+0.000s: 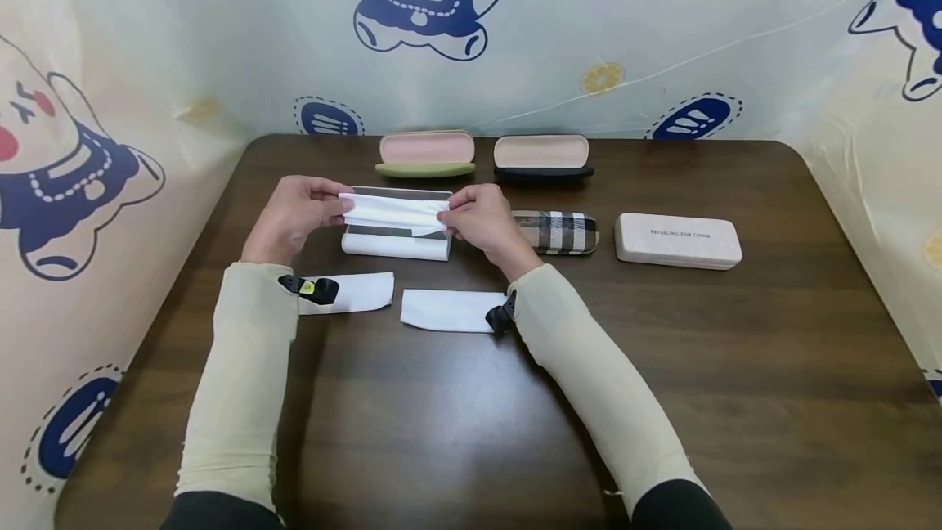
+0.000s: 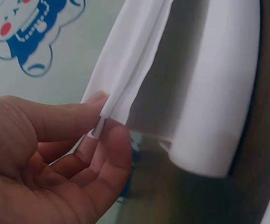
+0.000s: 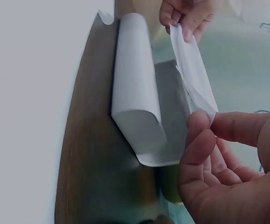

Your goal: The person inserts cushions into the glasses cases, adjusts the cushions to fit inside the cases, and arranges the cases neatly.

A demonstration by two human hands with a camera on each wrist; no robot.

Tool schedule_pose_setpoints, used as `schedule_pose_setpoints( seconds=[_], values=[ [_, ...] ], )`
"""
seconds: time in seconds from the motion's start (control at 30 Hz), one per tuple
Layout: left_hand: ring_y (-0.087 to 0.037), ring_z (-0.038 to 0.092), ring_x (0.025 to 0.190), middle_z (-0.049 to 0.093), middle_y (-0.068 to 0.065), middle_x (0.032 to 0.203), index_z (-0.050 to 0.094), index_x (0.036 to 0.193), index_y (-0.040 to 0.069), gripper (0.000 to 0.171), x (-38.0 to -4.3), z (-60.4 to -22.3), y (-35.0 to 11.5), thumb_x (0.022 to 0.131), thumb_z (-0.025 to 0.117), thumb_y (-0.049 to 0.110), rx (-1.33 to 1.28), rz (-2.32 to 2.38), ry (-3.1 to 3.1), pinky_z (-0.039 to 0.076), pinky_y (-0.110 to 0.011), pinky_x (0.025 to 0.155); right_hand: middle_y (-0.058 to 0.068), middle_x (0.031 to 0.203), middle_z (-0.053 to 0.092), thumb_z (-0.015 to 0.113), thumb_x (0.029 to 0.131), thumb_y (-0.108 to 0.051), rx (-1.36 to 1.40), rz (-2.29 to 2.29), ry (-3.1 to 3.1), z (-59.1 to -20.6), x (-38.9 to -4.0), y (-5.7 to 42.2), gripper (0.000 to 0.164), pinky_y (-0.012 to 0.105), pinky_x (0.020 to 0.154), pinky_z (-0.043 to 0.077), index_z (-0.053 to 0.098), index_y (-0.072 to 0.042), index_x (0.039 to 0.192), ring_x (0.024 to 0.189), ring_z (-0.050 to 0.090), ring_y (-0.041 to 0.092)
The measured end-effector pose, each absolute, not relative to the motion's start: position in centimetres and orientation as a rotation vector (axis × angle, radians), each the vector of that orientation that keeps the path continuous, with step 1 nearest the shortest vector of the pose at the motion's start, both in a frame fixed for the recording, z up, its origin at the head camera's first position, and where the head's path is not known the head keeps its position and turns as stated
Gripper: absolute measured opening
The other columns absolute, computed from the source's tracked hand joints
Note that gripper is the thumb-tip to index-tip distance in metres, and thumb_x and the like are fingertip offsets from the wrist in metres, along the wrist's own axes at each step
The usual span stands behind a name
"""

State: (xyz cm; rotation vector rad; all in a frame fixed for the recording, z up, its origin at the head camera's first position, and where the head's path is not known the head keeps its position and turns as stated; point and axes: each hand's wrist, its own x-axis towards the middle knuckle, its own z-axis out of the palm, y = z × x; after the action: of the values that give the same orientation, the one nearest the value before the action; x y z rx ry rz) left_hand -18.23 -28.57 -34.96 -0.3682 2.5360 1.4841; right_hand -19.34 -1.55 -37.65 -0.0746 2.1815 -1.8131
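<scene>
A folded white cloth (image 1: 396, 211) is stretched level between my two hands. My left hand (image 1: 298, 215) pinches its left end between thumb and fingers; the left wrist view shows the layered folds of the cloth (image 2: 130, 60) there. At the other end my right hand (image 1: 486, 223) pinches a corner, seen close in the right wrist view. Just below the cloth stands an opened white glasses case (image 1: 397, 247) with a grey inside (image 3: 170, 93). The cloth hides part of the case, so its contents cannot be made out.
Two white cloths (image 1: 356, 293) (image 1: 449, 309) lie nearer me, partly behind my wrists. Behind stand an open green case (image 1: 425, 171) and an open black case (image 1: 543, 175), both pink inside. To the right are a plaid case (image 1: 562, 232) and a closed white case (image 1: 677, 240) on the brown table (image 1: 662, 391).
</scene>
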Motion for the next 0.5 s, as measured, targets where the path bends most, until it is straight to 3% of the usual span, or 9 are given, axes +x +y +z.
schedule_pose_setpoints(
  seconds=[0.5],
  values=[
    [-0.036,0.057,0.099,0.062,-0.019,0.113,0.067,0.119,0.001,0.03,-18.7,-36.2,-28.5,0.093,0.074,0.014,-0.421,1.318,2.631,0.049,-0.047,0.093,0.005,0.079,0.072,0.077,0.089,-0.007,-0.087,-1.663,2.376,-38.3,-19.5,-2.8,0.008,0.03,0.066,0.054,0.07,-0.004,0.093,0.071,0.071,0.02]
  ],
)
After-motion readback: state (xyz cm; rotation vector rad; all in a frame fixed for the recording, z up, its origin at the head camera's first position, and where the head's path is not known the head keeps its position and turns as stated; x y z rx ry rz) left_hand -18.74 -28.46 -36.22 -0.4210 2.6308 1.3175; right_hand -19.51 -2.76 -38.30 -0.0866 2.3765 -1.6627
